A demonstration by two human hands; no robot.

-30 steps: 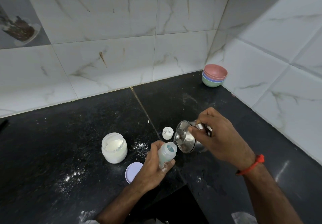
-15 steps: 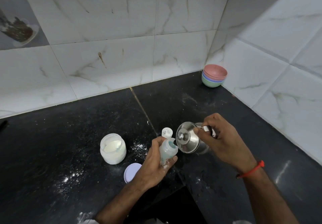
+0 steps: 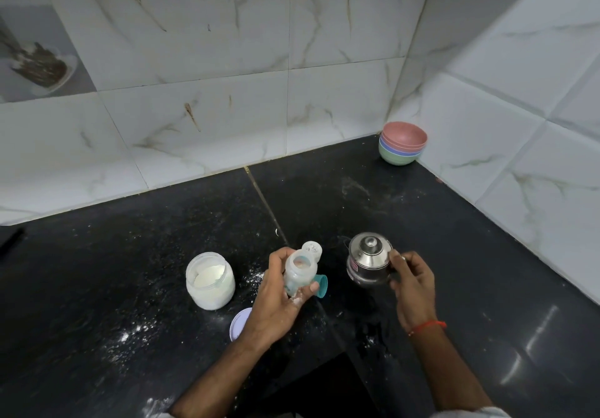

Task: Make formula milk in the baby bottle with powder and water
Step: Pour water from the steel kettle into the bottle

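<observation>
A black stone table (image 3: 454,222) met white marble-look wall tiles (image 3: 201,92) in a corner. Loose white powder (image 3: 136,330) was scattered across the table's near left part. A stack of bowls (image 3: 402,147), pink on top, then blue and green, sat far back in the corner. The left hand (image 3: 279,300) grasped an open bottle (image 3: 299,271) just above the table, fingers and thumb curled round its body, mouth tilted up toward the camera; powder dusted the fingertips. The right hand (image 3: 410,282) gripped the side of a steel pot (image 3: 368,265), which stood upright on the table with its knobbed lid on, just right of the bottle. An open jar (image 3: 210,280) of white powder stood left of the bottle. Its pale round lid (image 3: 240,323) lay flat near the left wrist. A white cap (image 3: 312,250) sat just behind the bottle, and a teal ring (image 3: 321,285) lay beside the left fingers. A red thread (image 3: 427,326) circled the right wrist.
</observation>
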